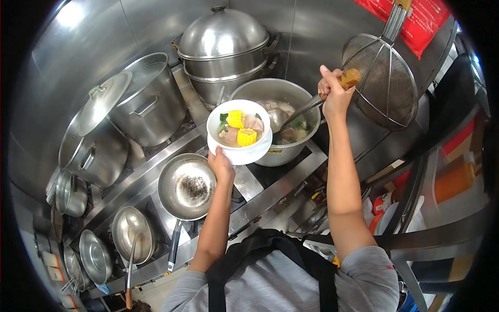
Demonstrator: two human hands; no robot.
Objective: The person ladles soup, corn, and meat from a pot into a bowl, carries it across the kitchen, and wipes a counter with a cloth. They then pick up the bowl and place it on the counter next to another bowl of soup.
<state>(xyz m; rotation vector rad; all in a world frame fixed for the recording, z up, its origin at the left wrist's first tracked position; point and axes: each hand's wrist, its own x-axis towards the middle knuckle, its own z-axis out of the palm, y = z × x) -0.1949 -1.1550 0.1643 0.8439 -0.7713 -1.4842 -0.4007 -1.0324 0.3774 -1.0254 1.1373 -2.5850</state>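
One bowl (244, 153) — left hand (222, 165) beneath, ladle (306, 107) beside

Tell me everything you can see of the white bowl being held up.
The white bowl is round, deep and glossy, perhaps ceramic. It is held about level over the stove by the left hand, which grips its near side from below. Inside lie two yellow corn pieces, pale meat chunks and some greens. It hangs beside the steel pot, where the right hand holds a ladle.

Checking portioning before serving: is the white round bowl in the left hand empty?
No, the white round bowl held up by the left hand holds yellow corn pieces and pale meat chunks.
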